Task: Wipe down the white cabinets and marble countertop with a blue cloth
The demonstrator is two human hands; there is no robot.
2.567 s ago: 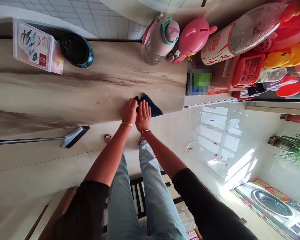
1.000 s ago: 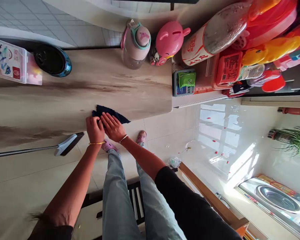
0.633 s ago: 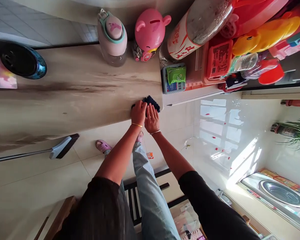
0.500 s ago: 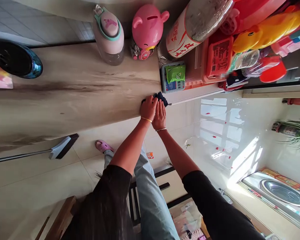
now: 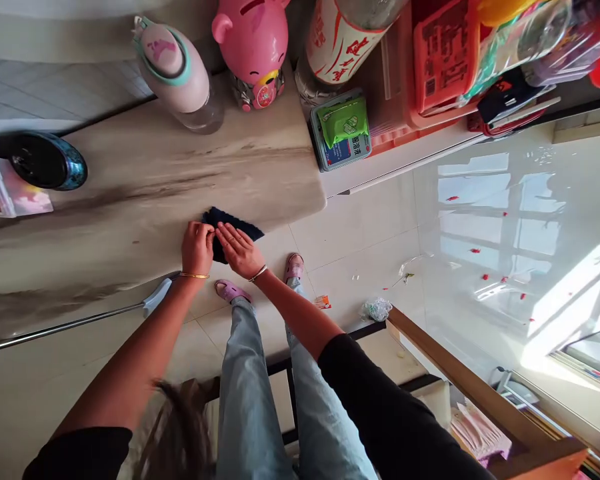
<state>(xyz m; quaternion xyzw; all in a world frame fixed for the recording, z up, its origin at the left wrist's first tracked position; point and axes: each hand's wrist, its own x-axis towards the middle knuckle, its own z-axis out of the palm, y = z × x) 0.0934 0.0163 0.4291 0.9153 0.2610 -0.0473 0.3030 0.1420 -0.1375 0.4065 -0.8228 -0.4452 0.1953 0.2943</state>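
Observation:
A dark blue cloth (image 5: 237, 225) lies at the front edge of the marble-patterned tabletop (image 5: 145, 200), part of it hanging over the edge. My left hand (image 5: 197, 250) has its fingers curled and pinched at the cloth's left side. Stretched out flat, my right hand (image 5: 239, 250) presses on the cloth with its fingertips close to the left hand. What lies under the palms is hidden.
Along the back stand a pink water bottle (image 5: 173, 73), a pink piggy bank (image 5: 253, 50) and a large labelled bottle (image 5: 345, 43). A green packet (image 5: 344, 122) lies on a small box at right, beside red containers (image 5: 445, 57). A black-lidded jar (image 5: 47, 160) is at left. A broom (image 5: 155, 298) leans below the edge.
Both hands and the cloth have moved left along the table's front edge, away from the right corner. The cloth is more spread out and the right hand flatter. The camera view has shifted.

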